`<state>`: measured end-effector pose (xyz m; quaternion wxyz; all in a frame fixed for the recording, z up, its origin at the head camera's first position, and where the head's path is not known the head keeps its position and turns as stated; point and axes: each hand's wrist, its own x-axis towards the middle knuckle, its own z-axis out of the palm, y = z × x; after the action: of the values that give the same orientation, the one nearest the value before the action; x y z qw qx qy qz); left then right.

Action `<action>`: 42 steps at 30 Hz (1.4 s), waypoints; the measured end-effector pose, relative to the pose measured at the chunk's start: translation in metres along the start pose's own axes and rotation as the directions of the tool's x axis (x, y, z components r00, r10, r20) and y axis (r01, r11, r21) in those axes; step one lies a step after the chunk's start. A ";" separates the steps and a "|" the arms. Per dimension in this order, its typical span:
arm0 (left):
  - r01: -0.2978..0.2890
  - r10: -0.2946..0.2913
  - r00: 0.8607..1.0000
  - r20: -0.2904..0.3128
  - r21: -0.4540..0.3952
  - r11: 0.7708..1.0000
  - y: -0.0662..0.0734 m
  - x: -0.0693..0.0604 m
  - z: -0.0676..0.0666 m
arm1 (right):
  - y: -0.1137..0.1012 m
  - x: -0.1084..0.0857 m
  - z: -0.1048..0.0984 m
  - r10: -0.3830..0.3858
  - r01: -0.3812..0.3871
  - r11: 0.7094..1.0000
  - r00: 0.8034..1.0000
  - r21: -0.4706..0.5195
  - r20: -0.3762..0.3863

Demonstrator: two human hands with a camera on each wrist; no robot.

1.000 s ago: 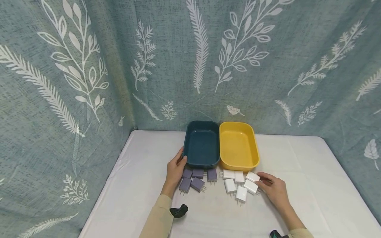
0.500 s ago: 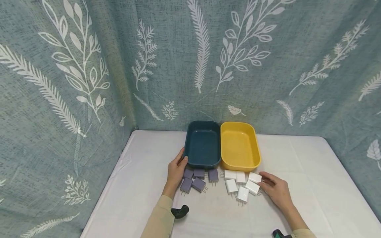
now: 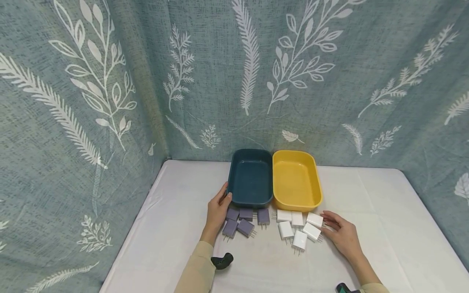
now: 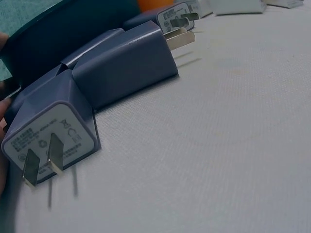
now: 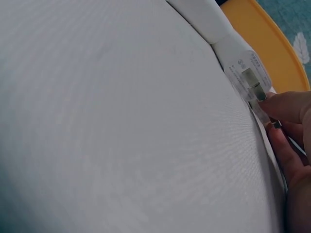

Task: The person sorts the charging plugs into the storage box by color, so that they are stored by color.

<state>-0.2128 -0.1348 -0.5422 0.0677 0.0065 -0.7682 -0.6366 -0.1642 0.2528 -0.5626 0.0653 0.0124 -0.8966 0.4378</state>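
Note:
My left hand [image 3: 217, 211] rests against the left wall of a dark blue tray [image 3: 250, 183], its thumb by the front corner and its fingers along the side. Several purple charger plugs [image 3: 229, 228] lie just right of it, in front of that tray. In the left wrist view one purple charger [image 4: 126, 68] lies on its side, prongs outward. Beside a group of white charger plugs [image 3: 299, 240], my right hand [image 3: 344, 236] touches the rightmost ones with thumb and fingertips. The right wrist view puts the thumb by the prongs of a white charger [image 5: 250, 73]; the other fingers are partly hidden.
A yellow tray [image 3: 294, 185] stands against the blue one on its right. Both sit at the back of a table with a white cloth [image 3: 267, 264]. A patterned curtain [image 3: 216, 81] hangs behind and at the sides. Dark devices [image 3: 222, 261] are worn at the wrists.
The whole head view has shifted slightly, so everything appears a little farther right. Both hands keep their places by the tray and the white chargers.

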 end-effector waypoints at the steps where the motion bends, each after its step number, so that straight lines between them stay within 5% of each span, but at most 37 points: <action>1: 0.001 -0.001 1.000 0.007 0.001 1.000 0.004 -0.002 0.000 | 0.000 0.000 0.000 0.003 -0.003 1.000 1.000 -0.003 -0.001; 8: 0.013 -0.013 1.000 0.020 0.004 1.000 0.016 -0.006 -0.001 | 0.000 0.000 0.000 0.013 -0.013 1.000 1.000 -0.006 -0.011; 26: 0.016 -0.015 1.000 0.019 -0.020 1.000 0.014 -0.006 -0.003 | 0.004 -0.005 0.000 -0.050 0.051 0.998 0.999 0.045 -0.009; 42: 0.010 -0.009 1.000 0.021 -0.017 1.000 0.015 -0.006 -0.003 | -0.004 -0.004 -0.004 0.014 -0.014 0.998 1.000 0.066 -0.001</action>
<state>-0.2049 -0.1343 -0.5273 0.0566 0.0029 -0.7635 -0.6434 -0.1597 0.2537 -0.5576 0.0625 0.0081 -0.8818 0.4674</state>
